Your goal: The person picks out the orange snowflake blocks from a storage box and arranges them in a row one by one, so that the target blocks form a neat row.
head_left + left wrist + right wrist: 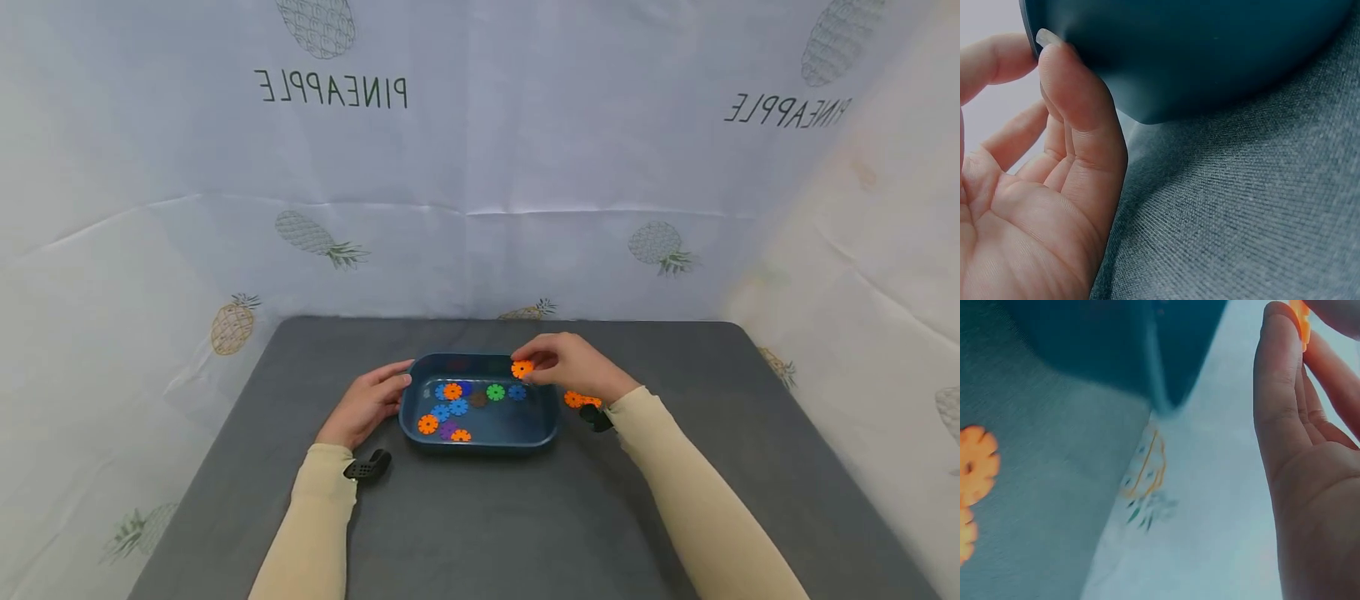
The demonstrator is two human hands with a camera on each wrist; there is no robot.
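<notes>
A dark blue tray (pixel 480 445) stands on the grey table, holding several flower-shaped discs, among them a green disc (pixel 496 392), a brown disc (pixel 477 399) and an orange disc (pixel 427 424). The left hand (pixel 365 406) grips the tray's left end; in the left wrist view the thumb of the left hand (pixel 1079 156) lies against the tray wall (pixel 1210 56). Above the tray's right back part, the right hand (pixel 573 367) pinches an orange disc (pixel 522 369) between thumb and fingers. The right wrist view shows that pinched disc (pixel 1302 322) edge-on in the right hand (pixel 1310 437).
Right of the tray, orange discs (pixel 573 399) lie on the table (pixel 465 525), partly beside the right wrist's black strap (pixel 596 417). A white curtain (pixel 465 150) with pineapple prints hangs behind the table and at both sides.
</notes>
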